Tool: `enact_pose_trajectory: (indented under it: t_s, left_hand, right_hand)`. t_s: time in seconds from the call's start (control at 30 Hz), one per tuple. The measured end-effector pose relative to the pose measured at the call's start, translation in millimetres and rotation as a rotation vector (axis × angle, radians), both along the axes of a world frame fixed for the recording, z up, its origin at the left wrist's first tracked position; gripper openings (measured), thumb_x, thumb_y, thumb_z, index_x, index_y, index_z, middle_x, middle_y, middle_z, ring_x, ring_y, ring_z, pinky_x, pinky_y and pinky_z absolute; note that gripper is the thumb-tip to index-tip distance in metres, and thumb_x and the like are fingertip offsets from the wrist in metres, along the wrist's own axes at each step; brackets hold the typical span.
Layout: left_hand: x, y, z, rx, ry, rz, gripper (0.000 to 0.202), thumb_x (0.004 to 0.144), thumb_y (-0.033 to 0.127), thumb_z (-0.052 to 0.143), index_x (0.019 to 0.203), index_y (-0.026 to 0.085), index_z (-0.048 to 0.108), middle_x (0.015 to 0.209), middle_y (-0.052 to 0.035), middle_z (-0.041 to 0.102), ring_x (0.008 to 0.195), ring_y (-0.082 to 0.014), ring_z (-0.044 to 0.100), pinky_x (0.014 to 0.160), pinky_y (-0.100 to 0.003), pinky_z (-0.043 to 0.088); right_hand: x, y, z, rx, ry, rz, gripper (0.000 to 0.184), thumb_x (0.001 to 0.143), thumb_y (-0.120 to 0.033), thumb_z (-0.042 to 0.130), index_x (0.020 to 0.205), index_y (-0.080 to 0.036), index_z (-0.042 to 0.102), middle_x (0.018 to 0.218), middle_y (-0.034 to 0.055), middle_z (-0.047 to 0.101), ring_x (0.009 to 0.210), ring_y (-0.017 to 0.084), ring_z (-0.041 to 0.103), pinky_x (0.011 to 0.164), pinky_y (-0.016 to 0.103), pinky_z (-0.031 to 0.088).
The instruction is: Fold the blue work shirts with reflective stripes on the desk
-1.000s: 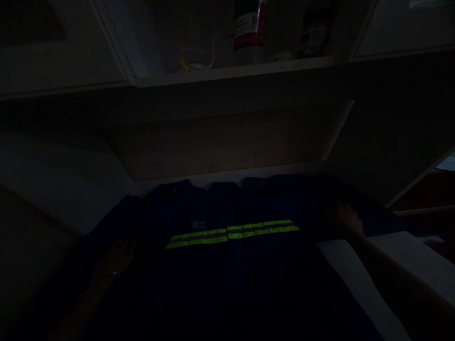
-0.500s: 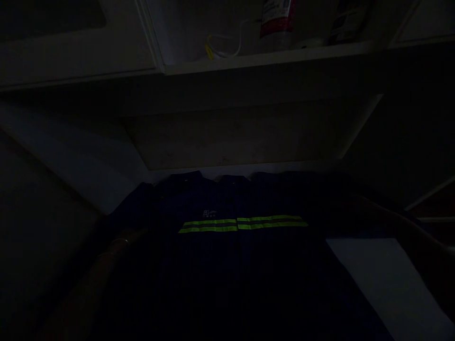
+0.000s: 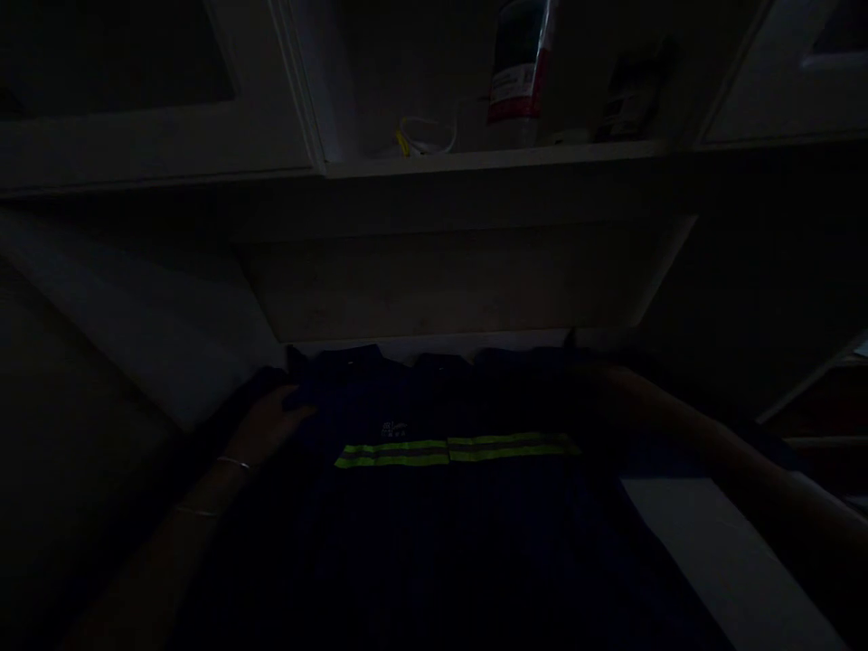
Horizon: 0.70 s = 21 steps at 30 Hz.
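Note:
The scene is very dark. A dark blue work shirt (image 3: pixel 448 515) with a bright yellow-green reflective stripe (image 3: pixel 454 448) across its chest lies flat on a pale table, collar away from me. My left hand (image 3: pixel 266 423), with thin bangles at the wrist, rests on the shirt's left shoulder and appears to pinch the cloth near the collar. My right forearm reaches in from the right, and my right hand (image 3: pixel 591 372) lies at the shirt's right shoulder; its fingers are lost in shadow.
A pale table surface (image 3: pixel 719 561) shows at the lower right. Above the table runs a white shelf (image 3: pixel 495 158) carrying a bottle with a red label (image 3: pixel 516 77), a dark container (image 3: pixel 630 90) and a coiled white cord (image 3: pixel 424 136).
My left hand has moved up from the shirt's side to its left shoulder near the collar. My right hand has moved in from the right sleeve to the right shoulder.

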<state>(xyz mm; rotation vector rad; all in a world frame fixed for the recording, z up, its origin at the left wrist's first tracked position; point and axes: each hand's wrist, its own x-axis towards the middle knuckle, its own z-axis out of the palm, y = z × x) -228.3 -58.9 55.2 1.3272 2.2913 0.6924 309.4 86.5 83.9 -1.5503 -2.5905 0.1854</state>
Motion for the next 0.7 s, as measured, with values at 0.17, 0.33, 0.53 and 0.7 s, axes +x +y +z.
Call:
enact_pose_trajectory:
  t_s: [0.17, 0.33, 0.53, 0.7]
  left_hand:
    - [103.0, -8.5, -8.0, -0.137, -0.081, -0.444, 0.069, 0.079, 0.051, 0.057, 0.140, 0.019, 0.048, 0.114, -0.0068, 0.071, 0.101, -0.0227, 0.067, 0.088, -0.031, 0.053]
    - [137.7, -3.0, -51.5, -0.148, 0.032, -0.527, 0.068, 0.083, 0.064, 0.051, 0.135, 0.019, 0.054, 0.123, -0.0101, 0.067, 0.108, -0.0242, 0.064, 0.095, -0.034, 0.050]
    - [132.9, 22.8, -113.4, 0.023, 0.421, -0.468, 0.063, 0.095, 0.056, 0.028, 0.143, 0.020, 0.047, 0.155, -0.0096, 0.039, 0.143, -0.0292, 0.034, 0.118, -0.049, 0.027]
    - [114.2, 8.2, -156.4, -0.188, 0.464, -0.389, 0.068, 0.092, 0.064, 0.027, 0.149, 0.027, 0.038, 0.160, -0.0079, 0.027, 0.148, -0.0339, 0.022, 0.117, -0.063, 0.014]
  right_hand:
    - [-72.6, -56.0, -6.8, -0.277, 0.005, 0.244, 0.060, 0.084, -0.024, 0.057, 0.143, -0.025, 0.049, 0.147, 0.0080, 0.049, 0.122, 0.025, 0.058, 0.104, 0.037, 0.045]
    - [-86.0, -48.9, -47.9, -0.241, 0.217, 0.196, 0.060, 0.092, -0.047, 0.048, 0.147, -0.022, 0.042, 0.152, 0.0078, 0.042, 0.138, 0.024, 0.040, 0.115, 0.041, 0.034]
    - [-73.7, -29.1, -133.8, -0.046, -0.120, -0.178, 0.051, 0.099, -0.043, 0.033, 0.147, -0.027, 0.042, 0.159, 0.0070, 0.029, 0.145, 0.031, 0.026, 0.113, 0.067, 0.019]
    - [-61.3, -38.2, -169.3, -0.079, -0.284, -0.074, 0.046, 0.099, -0.034, 0.030, 0.142, -0.039, 0.047, 0.161, -0.0018, 0.025, 0.147, 0.034, 0.017, 0.110, 0.073, 0.007]
